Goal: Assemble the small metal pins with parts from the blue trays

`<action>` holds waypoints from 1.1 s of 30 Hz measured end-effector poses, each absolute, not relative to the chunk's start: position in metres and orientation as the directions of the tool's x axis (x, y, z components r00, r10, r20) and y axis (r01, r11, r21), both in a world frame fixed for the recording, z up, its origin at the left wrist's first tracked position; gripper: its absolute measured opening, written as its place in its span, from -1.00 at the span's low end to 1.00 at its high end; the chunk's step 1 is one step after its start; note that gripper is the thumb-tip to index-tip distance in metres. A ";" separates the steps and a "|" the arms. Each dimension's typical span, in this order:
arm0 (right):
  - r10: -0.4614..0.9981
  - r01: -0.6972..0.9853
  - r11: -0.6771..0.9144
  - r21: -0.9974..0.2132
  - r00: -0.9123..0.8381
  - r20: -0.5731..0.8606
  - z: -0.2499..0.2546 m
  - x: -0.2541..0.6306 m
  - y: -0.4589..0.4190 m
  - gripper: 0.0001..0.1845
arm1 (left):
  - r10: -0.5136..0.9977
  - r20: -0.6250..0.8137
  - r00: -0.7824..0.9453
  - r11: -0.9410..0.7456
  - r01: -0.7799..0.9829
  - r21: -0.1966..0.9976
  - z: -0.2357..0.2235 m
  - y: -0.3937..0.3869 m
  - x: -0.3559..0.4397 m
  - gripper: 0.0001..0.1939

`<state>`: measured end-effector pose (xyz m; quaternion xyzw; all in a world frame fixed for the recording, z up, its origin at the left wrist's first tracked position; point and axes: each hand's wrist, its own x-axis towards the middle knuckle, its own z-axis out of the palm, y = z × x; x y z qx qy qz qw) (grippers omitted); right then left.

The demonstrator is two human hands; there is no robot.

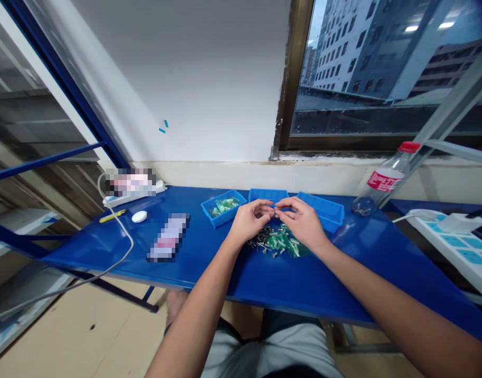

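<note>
My left hand (pixel 249 219) and my right hand (pixel 303 221) meet fingertip to fingertip over the table. Both are closed in a pinch; whatever sits between the fingers is too small to make out. Just below them lies a loose pile of dark and silvery screws (pixel 258 242), with small green plastic packets (pixel 279 241) mixed in at its right. Behind the hands stand three blue bins. The left bin (pixel 215 220) holds more green packets. My fingers partly cover the middle bin (pixel 268 195); the right bin (pixel 331 216) stands behind my right hand.
On the blue table (pixel 209 257) to the left lie a blurred-out flat object (pixel 169 238), a white round object (pixel 139 216) and a yellow pen-like tool (pixel 112 216). A cable (pixel 126 236) crosses the left side. At right are a plastic bottle (pixel 385 181) and a power strip (pixel 453 241).
</note>
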<state>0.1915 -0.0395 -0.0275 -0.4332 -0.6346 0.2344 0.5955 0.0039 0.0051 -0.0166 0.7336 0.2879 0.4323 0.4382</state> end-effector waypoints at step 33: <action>0.827 0.536 0.468 -0.703 0.013 0.561 -0.022 0.190 -0.047 -0.84 | 0.785 0.432 0.445 -0.588 0.313 0.746 -0.011 0.001 0.000 -0.91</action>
